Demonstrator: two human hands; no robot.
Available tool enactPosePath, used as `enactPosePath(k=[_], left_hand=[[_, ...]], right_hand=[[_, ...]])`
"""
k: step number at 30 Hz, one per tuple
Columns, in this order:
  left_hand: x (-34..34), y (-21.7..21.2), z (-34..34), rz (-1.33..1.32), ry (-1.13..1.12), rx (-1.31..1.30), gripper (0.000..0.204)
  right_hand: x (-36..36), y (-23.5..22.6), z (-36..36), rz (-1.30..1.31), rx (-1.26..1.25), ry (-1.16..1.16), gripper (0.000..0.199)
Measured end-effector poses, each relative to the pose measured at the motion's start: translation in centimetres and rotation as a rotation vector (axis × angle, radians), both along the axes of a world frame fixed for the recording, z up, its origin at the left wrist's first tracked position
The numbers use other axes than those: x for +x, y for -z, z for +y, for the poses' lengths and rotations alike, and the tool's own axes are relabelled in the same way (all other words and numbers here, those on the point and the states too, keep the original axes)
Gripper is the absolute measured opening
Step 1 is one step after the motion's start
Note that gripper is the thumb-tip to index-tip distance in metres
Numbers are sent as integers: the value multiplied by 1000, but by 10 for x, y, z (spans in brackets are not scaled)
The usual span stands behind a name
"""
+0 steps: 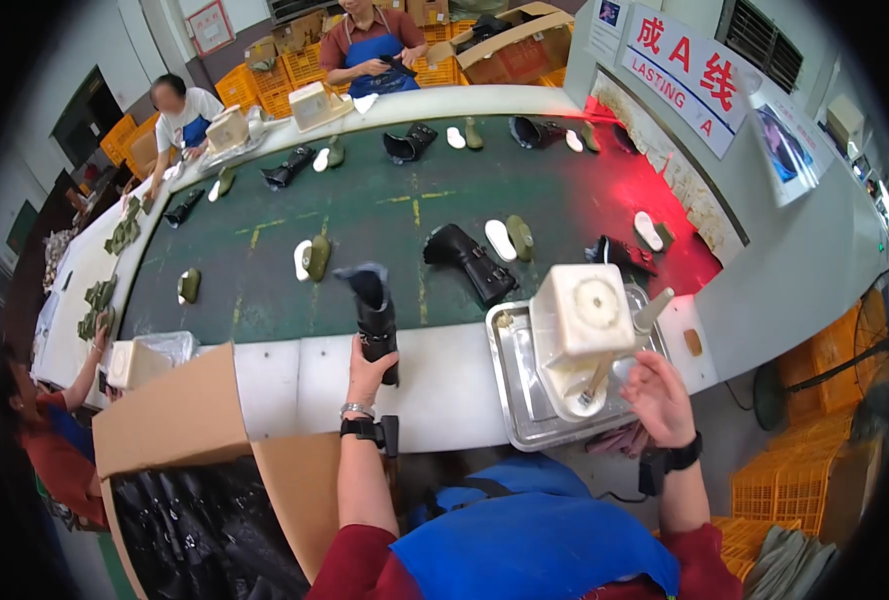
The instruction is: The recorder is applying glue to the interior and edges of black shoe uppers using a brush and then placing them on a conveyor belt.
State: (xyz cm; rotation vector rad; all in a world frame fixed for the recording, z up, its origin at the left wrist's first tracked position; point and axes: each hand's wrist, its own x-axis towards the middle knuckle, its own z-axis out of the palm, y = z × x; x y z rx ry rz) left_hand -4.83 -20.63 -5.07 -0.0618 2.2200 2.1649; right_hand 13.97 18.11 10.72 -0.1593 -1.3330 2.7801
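My left hand (pixel 368 372) is closed round a black buckled boot (pixel 375 318), held upright with its shaft opening at the top, over the white near edge of the table. My right hand (pixel 658 398) is raised with fingers apart and slightly curled, holding nothing that I can see. It is beside a cream plastic container (pixel 582 320) on a metal tray (pixel 513 400). A stick-like handle (pixel 600 372) shows low on the container, close to my right fingertips. Another black boot (pixel 466 263) lies on the green belt, next to a white sole (pixel 500 240) and an olive piece (pixel 520 238).
An open cardboard box (pixel 169 405) of black boots stands at my left. More boots and sole pairs lie across the green belt (pixel 354 225). Co-workers stand at the far side and left. A grey machine housing (pixel 764 290) with red light rises at the right.
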Motion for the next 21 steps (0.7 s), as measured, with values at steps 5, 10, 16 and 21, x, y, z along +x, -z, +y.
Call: enactPosePath(k=[5,10,16,21], left_hand=[[-62,-17,7,107,-129,140,60],[-144,0,-56,372,-550,-371,74],[-195,-19,-130,-353,-904,-792,73],[-211,36,-177,-437,-868,-909,78]], right_hand=[[19,7,23,-92,15,257,24],[23,8,35,-217,57,423,22],[25,8,44,-367,184,556,21],[9,0,30,-422,234,539,19]])
